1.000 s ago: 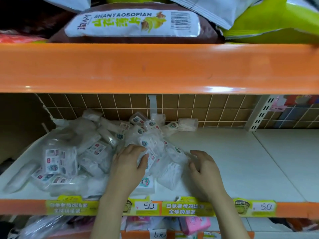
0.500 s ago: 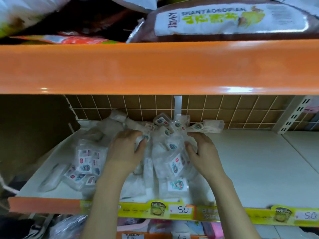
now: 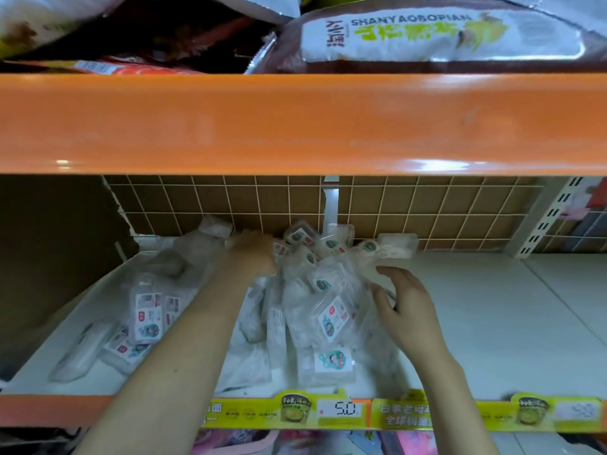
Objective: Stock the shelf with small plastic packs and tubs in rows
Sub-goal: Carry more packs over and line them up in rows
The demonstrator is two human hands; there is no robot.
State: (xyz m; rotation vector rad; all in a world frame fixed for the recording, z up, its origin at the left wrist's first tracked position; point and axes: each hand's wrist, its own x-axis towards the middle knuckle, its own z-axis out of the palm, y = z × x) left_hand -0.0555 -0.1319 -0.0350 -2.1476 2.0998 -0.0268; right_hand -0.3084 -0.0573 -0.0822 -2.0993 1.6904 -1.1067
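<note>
Your left hand (image 3: pixel 254 256) curled among packs (image 3: pixel 328 310), grip unclear | right hand (image 3: pixel 405 310) spread, touching packs | bag (image 3: pixel 443 37): "SHANYAOBOPIAN" | tag (image 3: pixel 341 409): "5.0"

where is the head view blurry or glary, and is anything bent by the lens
Head view: the left hand is motion-smeared deep in the pile of packs, so its grip cannot be read; the right hand is sharper. Glare streaks the orange shelf edge, with a bright spot at left. The wide lens bows that edge, and the bag above is soft.
</note>
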